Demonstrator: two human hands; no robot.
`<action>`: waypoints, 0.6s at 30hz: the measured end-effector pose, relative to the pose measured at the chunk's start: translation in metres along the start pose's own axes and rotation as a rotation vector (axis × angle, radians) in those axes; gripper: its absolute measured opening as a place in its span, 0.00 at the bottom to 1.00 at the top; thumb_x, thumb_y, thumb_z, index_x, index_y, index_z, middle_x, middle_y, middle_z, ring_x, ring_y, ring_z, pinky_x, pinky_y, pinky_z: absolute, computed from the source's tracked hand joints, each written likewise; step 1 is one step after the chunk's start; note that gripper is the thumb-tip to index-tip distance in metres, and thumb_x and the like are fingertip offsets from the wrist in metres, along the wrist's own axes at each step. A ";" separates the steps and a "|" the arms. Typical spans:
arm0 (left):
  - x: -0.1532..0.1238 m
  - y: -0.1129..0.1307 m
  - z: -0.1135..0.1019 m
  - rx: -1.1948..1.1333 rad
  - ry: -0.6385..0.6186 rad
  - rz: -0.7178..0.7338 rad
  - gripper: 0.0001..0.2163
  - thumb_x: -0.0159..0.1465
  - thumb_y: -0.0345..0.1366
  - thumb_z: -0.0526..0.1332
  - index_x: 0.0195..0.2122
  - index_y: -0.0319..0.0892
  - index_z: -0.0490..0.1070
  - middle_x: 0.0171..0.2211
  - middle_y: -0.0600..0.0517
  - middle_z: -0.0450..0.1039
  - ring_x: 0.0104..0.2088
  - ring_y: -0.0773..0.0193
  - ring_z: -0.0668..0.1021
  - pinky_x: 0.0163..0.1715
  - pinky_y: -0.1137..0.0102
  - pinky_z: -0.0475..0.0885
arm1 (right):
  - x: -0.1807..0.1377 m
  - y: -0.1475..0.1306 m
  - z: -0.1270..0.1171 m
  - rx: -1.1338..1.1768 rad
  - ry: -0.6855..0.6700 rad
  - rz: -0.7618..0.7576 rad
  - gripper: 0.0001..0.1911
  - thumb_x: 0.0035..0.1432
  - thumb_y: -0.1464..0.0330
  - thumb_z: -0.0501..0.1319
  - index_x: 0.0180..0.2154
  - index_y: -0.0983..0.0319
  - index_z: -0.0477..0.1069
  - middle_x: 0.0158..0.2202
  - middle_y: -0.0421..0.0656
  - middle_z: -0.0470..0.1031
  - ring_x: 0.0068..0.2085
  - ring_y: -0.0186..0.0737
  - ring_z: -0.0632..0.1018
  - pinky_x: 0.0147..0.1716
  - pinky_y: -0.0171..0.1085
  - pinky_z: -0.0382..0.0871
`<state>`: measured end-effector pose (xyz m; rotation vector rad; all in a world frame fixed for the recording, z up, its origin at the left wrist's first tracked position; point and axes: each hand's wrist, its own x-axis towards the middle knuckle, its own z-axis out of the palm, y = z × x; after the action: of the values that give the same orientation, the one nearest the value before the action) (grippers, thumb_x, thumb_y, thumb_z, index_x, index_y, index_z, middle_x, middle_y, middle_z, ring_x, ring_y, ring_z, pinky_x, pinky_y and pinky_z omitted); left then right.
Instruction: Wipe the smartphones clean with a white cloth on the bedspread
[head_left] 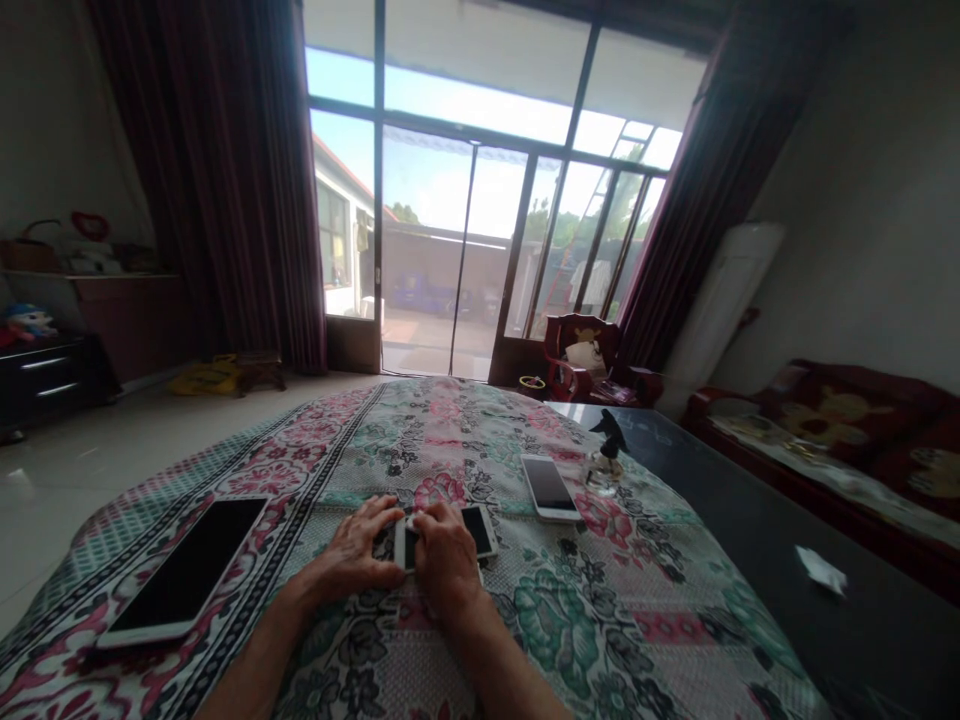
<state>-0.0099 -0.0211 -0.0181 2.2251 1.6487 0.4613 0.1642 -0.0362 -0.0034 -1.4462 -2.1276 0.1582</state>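
Note:
A white phone [481, 528] lies sideways on the flowered tablecloth [555, 620], its dark screen up. My left hand [360, 548] is at its left end, thumb at the near edge and fingers at the far edge, holding it. Over the middle of the screen, my right hand [448, 560] is closed with its fingers bent down. A small white wad [411, 522] shows at its fingertips; its kind is not clear. Both hands cover much of the phone. Another white phone [551, 488] rests to the right, and a large white-edged tablet [191, 565] lies to the left.
Behind the right phone stands a clear spray bottle [606, 465] with a black trigger head. A dark table [720, 520] adjoins on the right, with a crumpled white tissue [821, 570]. Red wooden seats [832, 400], curtains and a glass door [450, 250] lie beyond.

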 end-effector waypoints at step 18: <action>-0.002 0.008 -0.009 -0.001 -0.051 -0.008 0.35 0.48 0.44 0.65 0.58 0.41 0.63 0.65 0.44 0.51 0.65 0.48 0.52 0.62 0.59 0.50 | -0.002 0.018 -0.017 -0.167 0.065 0.174 0.10 0.57 0.74 0.54 0.35 0.60 0.74 0.42 0.44 0.72 0.43 0.41 0.71 0.41 0.34 0.63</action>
<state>-0.0078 -0.0246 -0.0062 2.2100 1.6304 0.4003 0.1884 -0.0342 0.0027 -1.7093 -2.0011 -0.0024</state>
